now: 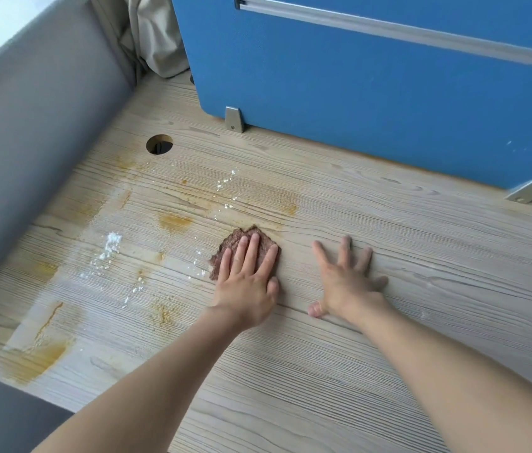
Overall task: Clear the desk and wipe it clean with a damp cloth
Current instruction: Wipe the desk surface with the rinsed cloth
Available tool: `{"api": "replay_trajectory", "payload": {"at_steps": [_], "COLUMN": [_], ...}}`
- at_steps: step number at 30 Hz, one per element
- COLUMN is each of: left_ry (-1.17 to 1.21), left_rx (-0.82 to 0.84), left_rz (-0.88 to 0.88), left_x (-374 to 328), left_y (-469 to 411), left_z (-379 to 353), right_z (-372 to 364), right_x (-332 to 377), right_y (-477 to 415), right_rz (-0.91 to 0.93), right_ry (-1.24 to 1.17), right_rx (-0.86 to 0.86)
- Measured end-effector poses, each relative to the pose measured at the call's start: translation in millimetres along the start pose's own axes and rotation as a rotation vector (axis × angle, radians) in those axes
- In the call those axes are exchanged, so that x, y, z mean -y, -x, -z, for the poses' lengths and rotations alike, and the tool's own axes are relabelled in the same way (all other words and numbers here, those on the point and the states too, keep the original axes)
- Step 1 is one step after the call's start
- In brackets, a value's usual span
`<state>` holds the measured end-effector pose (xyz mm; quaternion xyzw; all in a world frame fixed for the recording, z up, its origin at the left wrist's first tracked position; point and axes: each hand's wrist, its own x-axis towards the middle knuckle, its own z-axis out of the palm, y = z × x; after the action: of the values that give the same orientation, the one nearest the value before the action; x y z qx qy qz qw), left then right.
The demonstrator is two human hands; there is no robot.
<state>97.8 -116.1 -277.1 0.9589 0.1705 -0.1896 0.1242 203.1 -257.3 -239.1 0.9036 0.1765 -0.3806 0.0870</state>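
The left hand [247, 282] presses flat, fingers extended, on a brown cloth [238, 243]; the right hand [344, 282] rests splayed, empty, on the worktop [421, 256].

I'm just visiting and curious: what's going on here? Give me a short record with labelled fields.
surface: pale wood-grain desk
left hand: flat, pressing a brown damp cloth onto the desk
right hand: open, fingers spread, resting bare on the desk
dirt: yellow-orange stains and white crumbs, left of the cloth
cleaner area: desk to the right of the hands
backdrop: blue partition panel
other: round cable hole
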Motion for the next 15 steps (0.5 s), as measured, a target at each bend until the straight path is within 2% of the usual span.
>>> {"api": "replay_trajectory", "payload": {"at_steps": [5, 11, 15], "left_ry": [-0.065, -0.015, -0.069], "left_rx": [0.024, -0.018, 0.01], "left_rz": [-0.117, 0.006, -0.079], "left_x": [2, 1, -10], "left_y": [19, -21, -1], "left_z": [-7, 7, -3], "right_z": [-1, 0, 0], "right_x": [2, 1, 2], "right_y": [-2, -5, -5], "right_rz": [-0.005, -0.012, -0.011], "right_ry": [-0.004, -0.008, -0.024], "right_rx": [0.007, 0.017, 0.017]}}
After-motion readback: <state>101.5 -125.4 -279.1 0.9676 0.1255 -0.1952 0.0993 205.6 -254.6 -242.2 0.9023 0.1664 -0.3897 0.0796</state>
